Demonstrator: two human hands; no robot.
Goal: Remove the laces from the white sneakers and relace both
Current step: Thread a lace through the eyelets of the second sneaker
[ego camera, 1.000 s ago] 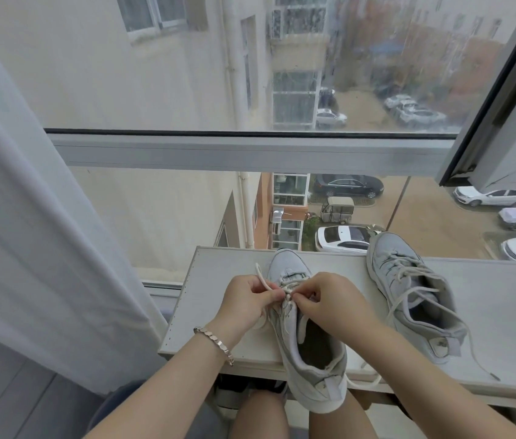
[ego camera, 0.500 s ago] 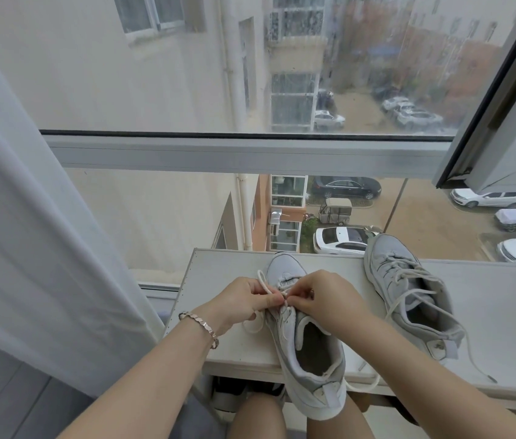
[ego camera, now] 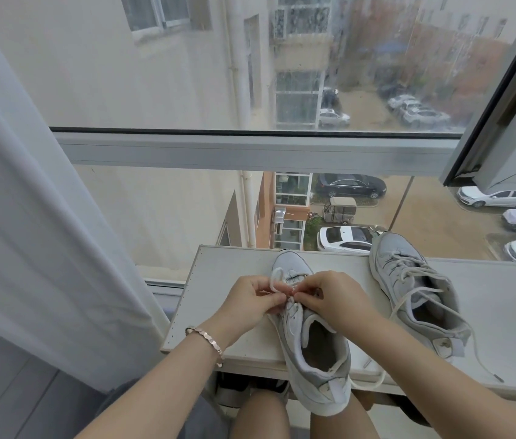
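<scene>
A white sneaker (ego camera: pixel 310 353) lies toe-away on the white shelf (ego camera: pixel 218 280), its heel hanging over the near edge above my knees. My left hand (ego camera: pixel 250 299) and my right hand (ego camera: pixel 332 299) meet over its front eyelets. Both pinch the white lace (ego camera: pixel 275 275), which loops up between them. Another stretch of that lace trails off the shelf edge by my right forearm. The second white sneaker (ego camera: pixel 415 293) rests to the right, laced loosely, with its lace end (ego camera: pixel 485 369) running toward the shelf's front edge.
A large window (ego camera: pixel 282 74) rises right behind the shelf, with a horizontal frame bar (ego camera: pixel 250 150). A white curtain (ego camera: pixel 28 217) hangs at the left. An opened window sash (ego camera: pixel 510 122) juts in at the upper right. Dark shoes (ego camera: pixel 237 391) sit under the shelf.
The camera has tipped slightly. My hands stay at the front eyelets, and the lace loop between them has shifted a little.
</scene>
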